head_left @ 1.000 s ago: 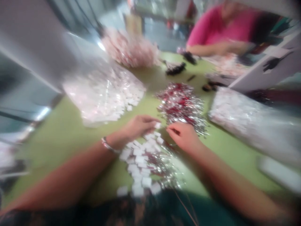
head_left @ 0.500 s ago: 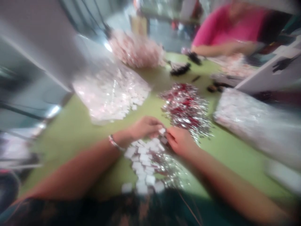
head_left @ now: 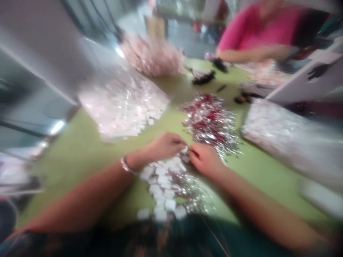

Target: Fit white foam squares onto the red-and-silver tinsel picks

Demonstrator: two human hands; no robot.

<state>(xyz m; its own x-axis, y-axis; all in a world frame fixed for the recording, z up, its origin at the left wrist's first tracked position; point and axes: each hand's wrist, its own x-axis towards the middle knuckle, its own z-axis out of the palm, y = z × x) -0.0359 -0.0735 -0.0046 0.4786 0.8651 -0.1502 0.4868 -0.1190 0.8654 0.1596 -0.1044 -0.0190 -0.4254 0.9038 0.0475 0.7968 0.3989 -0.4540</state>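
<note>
My left hand (head_left: 168,145) is closed, its fingertips pinching a small white square tag (head_left: 184,150). Facing it, my right hand (head_left: 205,157) is closed too, with thumb and forefinger at the tag's other side; whatever lies between those fingers is too small and blurred to name. Below both hands lies a heap of white square tags (head_left: 160,189), overlapping one another. Touching its right side is a loose spread of shiny silvery pieces (head_left: 198,196). Past my right hand sits a larger pile of silver and red pieces (head_left: 211,121).
A clear plastic bag (head_left: 118,110) of white squares lies at the left, with a pinkish bundle (head_left: 152,55) behind it. On the right is a filled plastic bag (head_left: 284,125). Across the green table (head_left: 88,142) sits a person in a pink top (head_left: 252,32).
My left fingers have closed in over the tag, which shows less of its face now. The right hand has barely moved. The whole view has shifted slightly.
</note>
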